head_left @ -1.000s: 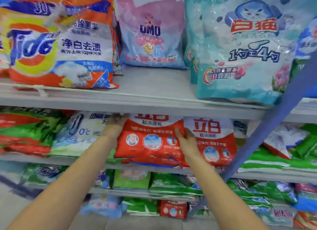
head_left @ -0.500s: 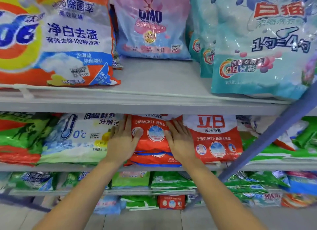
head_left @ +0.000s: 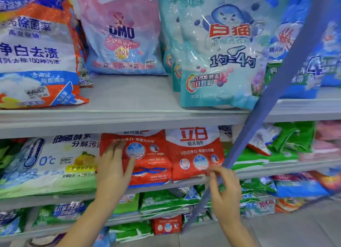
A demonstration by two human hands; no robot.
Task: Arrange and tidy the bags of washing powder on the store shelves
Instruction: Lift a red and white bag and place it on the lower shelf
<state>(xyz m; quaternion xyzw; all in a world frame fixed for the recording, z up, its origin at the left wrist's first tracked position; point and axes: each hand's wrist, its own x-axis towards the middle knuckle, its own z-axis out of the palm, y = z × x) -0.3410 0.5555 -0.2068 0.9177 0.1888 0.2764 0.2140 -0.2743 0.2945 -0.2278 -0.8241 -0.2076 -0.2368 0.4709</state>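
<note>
Head view, and we are at the middle grey metal shelf (head_left: pixel 295 168). Our left hand (head_left: pixel 112 170) lies flat, fingers straight, against the front of the stack of red-orange plastic washing powder bags (head_left: pixel 149 154), which sits on that shelf between the white-and-green bag with the thermometer print (head_left: pixel 46 163) and the red-and-white upright bag (head_left: pixel 195 151). Our right hand (head_left: pixel 225 189) is apart from the left, holding nothing, fingers loosely bent just off the lower right corner of that upright bag. We cannot tell whether the fingertips touch it.

By our reading, this is the squaring-up step: the stack is on the shelf and the left palm is seating it. The stack's lower bags jut slightly past the top one, so the next move calls for an even push to bring the fronts flush. Then the right hand should nudge the upright neighbour into line, steering clear of the slanted blue bar (head_left: pixel 276 80) crossing in front.
</note>
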